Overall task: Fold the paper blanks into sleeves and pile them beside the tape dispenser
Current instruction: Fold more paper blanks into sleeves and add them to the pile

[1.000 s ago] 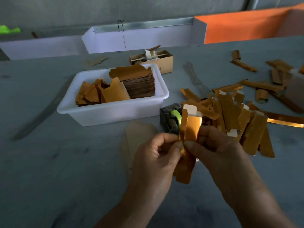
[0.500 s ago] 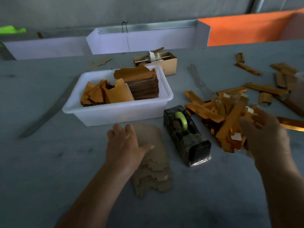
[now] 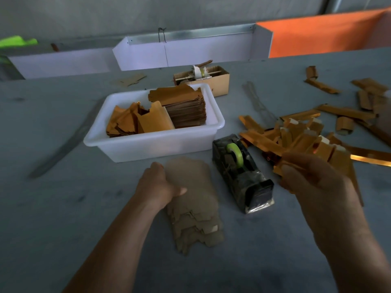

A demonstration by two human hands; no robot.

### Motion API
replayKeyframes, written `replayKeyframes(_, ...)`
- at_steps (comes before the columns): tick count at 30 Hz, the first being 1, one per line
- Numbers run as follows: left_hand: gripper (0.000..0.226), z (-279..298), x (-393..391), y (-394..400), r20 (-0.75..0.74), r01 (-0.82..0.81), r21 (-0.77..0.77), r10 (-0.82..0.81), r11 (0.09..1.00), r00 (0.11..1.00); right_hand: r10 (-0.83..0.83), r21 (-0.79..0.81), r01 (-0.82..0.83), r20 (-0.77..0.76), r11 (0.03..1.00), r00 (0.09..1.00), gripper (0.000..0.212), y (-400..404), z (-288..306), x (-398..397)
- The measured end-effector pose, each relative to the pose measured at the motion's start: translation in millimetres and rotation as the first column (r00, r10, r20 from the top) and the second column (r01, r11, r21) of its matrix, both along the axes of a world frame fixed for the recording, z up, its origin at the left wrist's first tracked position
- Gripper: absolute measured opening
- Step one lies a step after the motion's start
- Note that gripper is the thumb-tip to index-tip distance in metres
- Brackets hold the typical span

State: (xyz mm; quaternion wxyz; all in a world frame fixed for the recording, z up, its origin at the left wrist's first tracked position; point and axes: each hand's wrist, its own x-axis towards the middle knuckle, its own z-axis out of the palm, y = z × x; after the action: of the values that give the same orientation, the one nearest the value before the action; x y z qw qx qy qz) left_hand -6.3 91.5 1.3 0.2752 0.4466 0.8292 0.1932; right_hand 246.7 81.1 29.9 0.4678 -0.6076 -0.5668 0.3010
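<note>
Left hand on the flat blanks, right hand at the sleeve pile.

The left hand [image 3: 157,187], at lower centre, curls its fingers round the left edge of the fanned stack of flat brown paper blanks [image 3: 194,208], thumb lying on top. The right hand [image 3: 311,180], at right, rests against the heap of orange folded sleeves [image 3: 296,136]; whether it grips one I cannot tell. The black tape dispenser [image 3: 241,172] sits between blanks and heap. Above, the white tub [image 3: 152,146] holds more blanks, with a small cardboard box [image 3: 220,83] behind it.
</note>
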Motion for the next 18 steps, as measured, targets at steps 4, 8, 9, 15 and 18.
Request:
replayKeyframes(4, 0.057, -2, -9, -3, 0.228, -0.058, 0.091, 0.036, 0.994, 0.973, 0.092, -0.03, -0.093, -0.032, 0.995, 0.995, 0.02, -10, 3, -7)
replayKeyframes(8, 0.056, -4, -14, -7, 0.385, -0.183, 0.162, 0.109, 0.97, 0.917, 0.161, -0.024, -0.163, -0.058, 0.986, 0.985, 0.019, -15, 3, -14)
replayKeyframes(9, 0.052, -3, -14, -8, 0.381, -0.192, 0.181, 0.111, 0.965, 0.918, 0.174, -0.022, -0.175, -0.066, 0.984, 0.983, 0.017, -16, 3, -15)
replayKeyframes(15, 0.015, 21, -9, -21, 0.577, -0.198, 0.193, 0.052, 0.961, 0.815, 0.232, -0.035, -0.235, -0.072, 0.971, 0.97, 0.015, -18, 0, -21)
replayKeyframes(18, 0.016, 36, -1, -30, 0.767, -0.12, 0.164, -0.05, 0.979, 0.64, 0.256, -0.057, -0.262, -0.097, 0.963, 0.962, 0.018, -19, -1, -26)
